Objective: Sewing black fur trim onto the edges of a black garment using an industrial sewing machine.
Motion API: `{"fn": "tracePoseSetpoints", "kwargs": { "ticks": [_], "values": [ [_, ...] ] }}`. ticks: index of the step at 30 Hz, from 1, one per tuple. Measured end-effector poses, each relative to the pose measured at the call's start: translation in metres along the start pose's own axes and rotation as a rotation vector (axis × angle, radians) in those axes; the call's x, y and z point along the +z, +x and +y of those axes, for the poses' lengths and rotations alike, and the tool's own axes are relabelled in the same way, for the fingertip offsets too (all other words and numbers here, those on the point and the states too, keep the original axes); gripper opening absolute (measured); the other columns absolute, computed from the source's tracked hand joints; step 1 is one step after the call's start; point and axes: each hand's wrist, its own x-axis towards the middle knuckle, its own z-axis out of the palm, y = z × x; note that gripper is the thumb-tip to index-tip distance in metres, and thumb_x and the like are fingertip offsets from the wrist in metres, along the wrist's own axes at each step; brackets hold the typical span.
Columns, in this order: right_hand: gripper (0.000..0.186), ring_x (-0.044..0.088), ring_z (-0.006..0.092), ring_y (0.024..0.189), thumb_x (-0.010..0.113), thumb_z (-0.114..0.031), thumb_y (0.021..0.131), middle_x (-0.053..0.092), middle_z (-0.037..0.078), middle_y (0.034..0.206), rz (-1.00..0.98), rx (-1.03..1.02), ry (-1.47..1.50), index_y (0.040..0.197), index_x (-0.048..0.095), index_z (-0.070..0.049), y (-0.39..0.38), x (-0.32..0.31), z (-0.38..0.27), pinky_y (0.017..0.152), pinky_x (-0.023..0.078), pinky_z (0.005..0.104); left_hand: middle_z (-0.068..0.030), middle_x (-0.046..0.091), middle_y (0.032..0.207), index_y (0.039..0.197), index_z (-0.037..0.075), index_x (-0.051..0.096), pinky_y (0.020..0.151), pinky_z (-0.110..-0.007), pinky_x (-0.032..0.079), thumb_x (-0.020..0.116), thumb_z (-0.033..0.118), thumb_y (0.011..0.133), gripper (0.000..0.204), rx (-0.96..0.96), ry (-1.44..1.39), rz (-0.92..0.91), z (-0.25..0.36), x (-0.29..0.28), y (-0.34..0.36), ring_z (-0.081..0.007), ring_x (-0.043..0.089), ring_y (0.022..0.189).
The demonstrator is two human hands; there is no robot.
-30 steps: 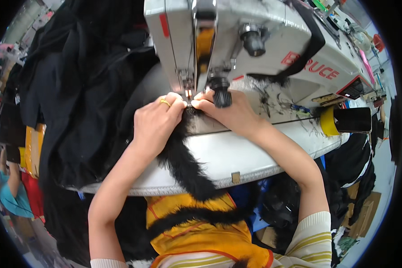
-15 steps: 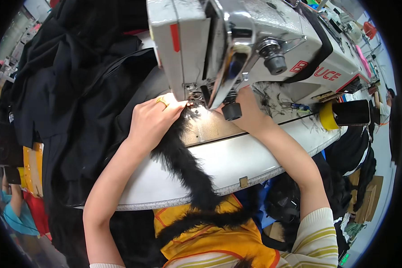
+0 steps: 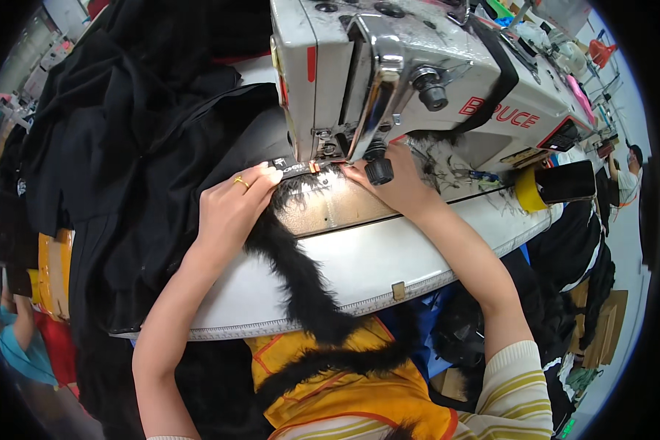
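Note:
My left hand (image 3: 231,209), with a yellow ring, is closed, thumb and fingers pinching the edge of a black garment (image 3: 253,136) just left of the needle area. A small black label (image 3: 295,168) with light print lies between its fingertips and the presser foot. From that edge a black furry trim (image 3: 293,275) hangs over the table front toward my lap. My right hand (image 3: 403,183) reaches in at the right of the needle of the white sewing machine (image 3: 455,81). A black knob (image 3: 379,171) partly covers its fingers; one fingertip shows near the fabric.
Black cloth (image 3: 103,147) is heaped at the left of the white table (image 3: 249,293). A measuring tape (image 3: 352,306) runs along its front edge. Small snips (image 3: 484,176) and a yellow tape roll (image 3: 528,191) lie at the right. Loose black fur litters the machine bed.
My left hand has shifted left and slightly down, away from the needle, and the label now shows. The machine sits a little differently in view. My right hand stays near the needle.

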Motion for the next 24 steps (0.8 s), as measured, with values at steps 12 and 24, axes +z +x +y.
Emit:
{"fn": "tracePoseSetpoints", "kwargs": {
  "ticks": [12,24],
  "values": [
    [0.038,0.062,0.0221,0.074,0.065,-0.022,0.075,0.060,-0.001,0.104,-0.024,-0.242,-0.111,0.112,0.058,-0.022,-0.012,-0.037,-0.011,0.072,0.049,0.0311,-0.0035,0.055,0.083,0.092,0.005,0.058,0.063,-0.030,0.049,0.064,0.004,0.069,0.024,0.098,-0.030,-0.095,0.027,-0.015,-0.003,-0.0195,0.057,0.076],
    [0.043,0.059,0.0194,0.081,0.062,-0.013,0.076,0.058,0.001,0.098,-0.111,-0.232,0.116,0.117,0.058,-0.022,0.000,-0.020,-0.017,0.066,0.050,0.0313,-0.0043,0.049,0.084,0.095,0.006,0.059,0.064,-0.031,0.049,0.065,0.003,0.066,0.030,0.064,-0.137,-0.244,0.022,-0.012,0.004,-0.0200,0.053,0.077]
  ]
}}
